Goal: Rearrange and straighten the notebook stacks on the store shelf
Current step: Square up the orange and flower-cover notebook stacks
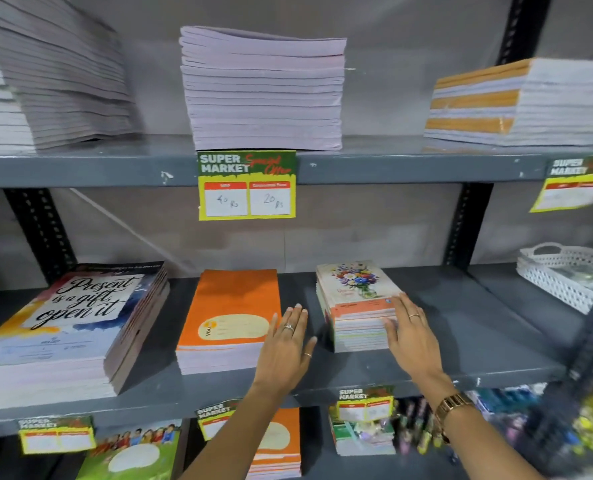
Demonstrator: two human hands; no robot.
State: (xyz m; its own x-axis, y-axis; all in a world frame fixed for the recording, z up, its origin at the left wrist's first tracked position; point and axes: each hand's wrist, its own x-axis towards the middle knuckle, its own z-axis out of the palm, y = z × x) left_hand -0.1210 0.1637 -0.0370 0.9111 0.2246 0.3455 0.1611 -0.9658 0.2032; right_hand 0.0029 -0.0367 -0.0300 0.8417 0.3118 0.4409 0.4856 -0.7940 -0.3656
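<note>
On the middle grey shelf (461, 344) stand three notebook stacks. A tall one on the left (56, 327) has a "Present is a gift, open it" cover. An orange stack (225, 313) lies in the middle, and a smaller flower-cover stack (357, 299) to its right. My left hand (286, 344) is flat and open against the orange stack's right edge. My right hand (409, 330) rests open on the front right corner of the flower stack, fingers spread over its cover and side.
The upper shelf carries pale stacks at left (56, 74) and centre (264, 88), and an orange-striped stack (517, 102) at right. A price tag (246, 185) hangs from its edge. A white basket (565, 271) sits far right. More notebooks lie on the lower shelf.
</note>
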